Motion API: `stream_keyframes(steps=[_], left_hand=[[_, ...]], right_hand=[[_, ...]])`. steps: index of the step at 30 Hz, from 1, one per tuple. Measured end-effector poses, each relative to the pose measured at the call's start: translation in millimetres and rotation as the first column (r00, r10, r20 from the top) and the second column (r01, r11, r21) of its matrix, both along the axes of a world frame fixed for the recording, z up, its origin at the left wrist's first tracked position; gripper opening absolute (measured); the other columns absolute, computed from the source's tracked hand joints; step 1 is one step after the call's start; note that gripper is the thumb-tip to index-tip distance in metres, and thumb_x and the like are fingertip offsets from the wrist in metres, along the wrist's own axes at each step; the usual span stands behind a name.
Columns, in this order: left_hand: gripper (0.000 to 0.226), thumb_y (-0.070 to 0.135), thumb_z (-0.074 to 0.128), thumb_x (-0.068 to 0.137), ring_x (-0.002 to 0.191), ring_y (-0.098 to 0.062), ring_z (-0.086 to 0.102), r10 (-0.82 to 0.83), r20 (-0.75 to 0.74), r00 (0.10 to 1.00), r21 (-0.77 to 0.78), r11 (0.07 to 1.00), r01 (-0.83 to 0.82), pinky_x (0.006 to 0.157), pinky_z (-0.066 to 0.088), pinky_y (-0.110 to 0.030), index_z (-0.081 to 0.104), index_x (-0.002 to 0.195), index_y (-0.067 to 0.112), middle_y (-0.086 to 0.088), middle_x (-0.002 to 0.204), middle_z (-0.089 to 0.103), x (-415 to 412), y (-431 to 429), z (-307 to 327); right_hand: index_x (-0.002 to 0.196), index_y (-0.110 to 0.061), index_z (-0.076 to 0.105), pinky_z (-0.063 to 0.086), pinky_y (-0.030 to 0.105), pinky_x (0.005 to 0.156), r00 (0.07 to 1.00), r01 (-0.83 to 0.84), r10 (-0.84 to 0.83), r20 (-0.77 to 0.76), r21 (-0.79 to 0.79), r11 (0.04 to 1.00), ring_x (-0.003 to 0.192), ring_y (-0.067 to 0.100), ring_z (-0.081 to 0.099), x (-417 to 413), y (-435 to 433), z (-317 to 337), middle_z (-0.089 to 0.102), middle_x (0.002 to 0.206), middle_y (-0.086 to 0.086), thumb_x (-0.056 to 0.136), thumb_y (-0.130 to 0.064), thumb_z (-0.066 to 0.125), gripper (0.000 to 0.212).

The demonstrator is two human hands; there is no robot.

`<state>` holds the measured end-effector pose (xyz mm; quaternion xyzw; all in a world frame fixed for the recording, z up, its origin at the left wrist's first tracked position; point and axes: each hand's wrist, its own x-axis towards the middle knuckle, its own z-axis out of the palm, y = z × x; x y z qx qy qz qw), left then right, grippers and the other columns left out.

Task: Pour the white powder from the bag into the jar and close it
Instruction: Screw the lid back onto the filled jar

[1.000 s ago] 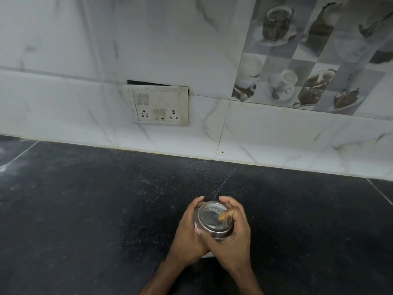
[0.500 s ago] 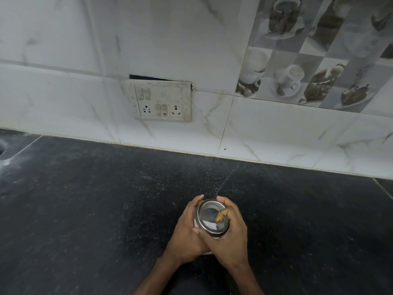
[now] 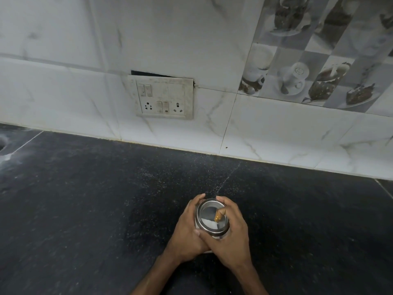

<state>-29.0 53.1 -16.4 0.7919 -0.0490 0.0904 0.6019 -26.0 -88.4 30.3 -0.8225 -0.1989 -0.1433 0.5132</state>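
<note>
1. Black speckled stone countertop (image 3: 85,209) fills the lower half of the frame. It is matte, with a thin seam line running from above the hands toward the wall.
2. Fine white specks (image 3: 148,177) are scattered over the counter at centre frame.
3. White marble-look wall tiles (image 3: 63,92) are glossy, with grey veins, and fill the upper half.
4. A cream rectangular switchboard (image 3: 164,97) sits on the wall at upper centre. It has two sockets and several rocker switches, looks grimy, and shows a dark gap along its top edge.
5. A decorative tile panel (image 3: 319,60) at upper right is printed with cups and desserts on grey squares.
6. Jar (image 3: 207,217) is at lower centre, on or just over the counter. Its base is hidden by the hands.
7. Its round steel lid (image 3: 198,219) is shiny, has a clear centre window, and sits on the jar's mouth.
8. A small orange-brown piece (image 3: 218,217) shows at the window; cannot tell what it is. There is a pale patch beside it.
9. Left hand (image 3: 187,233) wraps the jar's left side with its fingers curled round it.
10. Right hand (image 3: 231,237) grips the lid rim from the right, its thumb lying across the near edge.
11. The hands cover most of the jar body.
</note>
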Motion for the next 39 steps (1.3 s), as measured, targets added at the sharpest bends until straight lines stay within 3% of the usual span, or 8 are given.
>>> stream_keyframes(steps=[5, 10, 15, 21, 25, 33, 36, 39], left_hand=[[0.112, 0.040, 0.097, 0.052, 0.123, -0.004, 0.060, -0.009, 0.003, 1.000, -0.017, 1.000, 0.009, 0.105, 0.048, -0.025, 0.034, 0.145, 0.034, 0.019, 0.132, 0.060, -1.0, -0.1, 0.6], [0.112, 0.053, 0.094, 0.051, 0.126, -0.007, 0.058, -0.020, 0.027, 0.999, -0.012, 1.000, 0.020, 0.104, 0.048, -0.027, 0.033, 0.144, 0.040, 0.015, 0.136, 0.056, -1.3, 1.1, 2.2], [0.099, 0.051, 0.093, 0.056, 0.127, -0.004, 0.057, -0.005, 0.075, 0.997, -0.054, 0.998, 0.009, 0.099, 0.045, -0.012, 0.042, 0.140, 0.043, 0.019, 0.139, 0.056, -0.2, -2.5, 7.1], [0.109, 0.048, 0.096, 0.054, 0.131, -0.008, 0.054, -0.041, 0.057, 0.998, -0.035, 0.998, 0.043, 0.105, 0.047, -0.024, 0.036, 0.144, 0.039, 0.016, 0.142, 0.052, 0.8, 1.3, 1.2], [0.112, 0.050, 0.097, 0.049, 0.129, -0.004, 0.055, -0.028, 0.031, 0.999, -0.045, 0.999, 0.030, 0.101, 0.044, -0.013, 0.035, 0.142, 0.046, 0.021, 0.140, 0.053, 0.4, 0.6, -0.3], [0.111, 0.045, 0.099, 0.048, 0.129, -0.003, 0.055, -0.037, 0.057, 0.998, -0.032, 0.999, 0.039, 0.101, 0.045, -0.013, 0.037, 0.140, 0.046, 0.020, 0.140, 0.053, 0.2, 0.1, 5.7], [0.110, 0.038, 0.098, 0.051, 0.129, -0.007, 0.055, -0.056, 0.075, 0.996, -0.017, 0.998, 0.058, 0.101, 0.043, -0.012, 0.037, 0.142, 0.039, 0.018, 0.140, 0.053, -0.1, 0.9, 4.1], [0.110, 0.049, 0.097, 0.050, 0.129, -0.005, 0.055, -0.061, 0.068, 0.996, -0.043, 0.997, 0.064, 0.100, 0.043, -0.010, 0.038, 0.142, 0.041, 0.019, 0.141, 0.052, -0.1, 1.0, 7.0]], right_hand=[[0.106, -0.019, 0.061, 0.043, 0.018, 0.101, 1.000, 0.017, -0.017, 0.005, -0.026, 0.999, 0.131, 0.013, 0.052, -9.9, -3.0, -3.9, 0.055, 0.139, -0.004, 0.067, -0.046, 0.085, 0.053], [0.121, -0.035, 0.057, 0.036, 0.034, 0.106, 0.971, 0.218, -0.204, 0.126, -0.108, 0.970, 0.136, 0.007, 0.044, -14.6, -10.4, 8.2, 0.053, 0.144, -0.012, 0.073, -0.066, 0.071, 0.059], [0.147, -0.039, 0.041, 0.031, 0.032, 0.118, 0.989, -0.137, 0.088, -0.121, -0.487, 0.863, 0.143, 0.000, 0.033, 6.4, -6.6, 37.2, 0.040, 0.155, -0.019, 0.078, -0.050, 0.068, 0.075], [0.154, -0.039, 0.026, 0.026, 0.037, 0.118, 0.983, -0.066, -0.069, -0.168, -0.685, 0.726, 0.148, 0.012, 0.028, 5.7, -2.8, 48.7, 0.026, 0.164, -0.012, 0.067, -0.085, 0.052, 0.101], [0.152, -0.042, 0.024, 0.031, 0.031, 0.113, 0.982, -0.155, 0.022, -0.189, -0.726, 0.670, 0.143, 0.013, 0.035, 6.5, -7.8, 57.3, 0.031, 0.158, -0.015, 0.076, -0.056, 0.069, 0.089], [0.149, -0.042, 0.030, 0.039, 0.030, 0.106, 0.963, -0.225, 0.053, -0.265, -0.678, 0.699, 0.137, 0.013, 0.042, 10.6, -8.9, 65.3, 0.040, 0.151, -0.013, 0.071, -0.050, 0.072, 0.089], [0.150, -0.039, 0.027, 0.045, 0.033, 0.100, 0.978, -0.106, -0.062, -0.199, -0.730, 0.675, 0.123, 0.015, 0.047, 9.0, -0.5, 66.0, 0.045, 0.135, -0.007, 0.068, -0.071, 0.066, 0.096], [0.155, -0.042, 0.015, 0.036, 0.038, 0.112, 0.956, -0.211, -0.011, -0.294, -0.710, 0.671, 0.143, 0.018, 0.028, 8.1, -6.2, 64.2, 0.024, 0.160, -0.007, 0.069, -0.068, 0.066, 0.104]])
